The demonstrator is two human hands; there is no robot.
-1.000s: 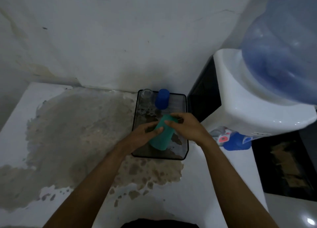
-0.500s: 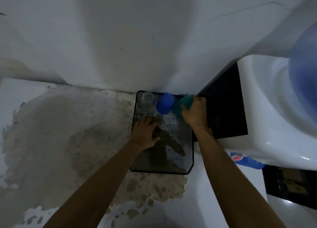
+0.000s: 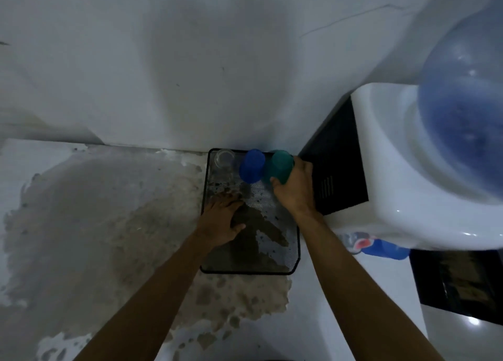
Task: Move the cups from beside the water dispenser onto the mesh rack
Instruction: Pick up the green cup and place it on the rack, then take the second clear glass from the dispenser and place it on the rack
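Observation:
A black mesh rack (image 3: pixel 292 265) lies on the stained counter against the wall. Along its far edge stand three upturned cups in a row: a clear glass (image 3: pixel 224 161) on the left, a blue cup (image 3: pixel 252 166) in the middle and a green cup (image 3: pixel 279 166) on the right. My right hand (image 3: pixel 295 188) is wrapped around the green cup, which stands beside the blue one at the rack's far right corner. My left hand (image 3: pixel 221 219) rests flat, fingers spread, on the rack's left side, holding nothing.
A white water dispenser (image 3: pixel 402 170) with a black side panel and a blue bottle (image 3: pixel 465 124) stands right of the rack, touching its right edge. Its blue taps (image 3: pixel 381 247) stick out near my right forearm. The wall rises directly behind the rack.
My right hand carried the green cup from the rack's near middle to its far right corner and stood it beside the blue cup. My left hand let go of the cup and settled on the mesh.

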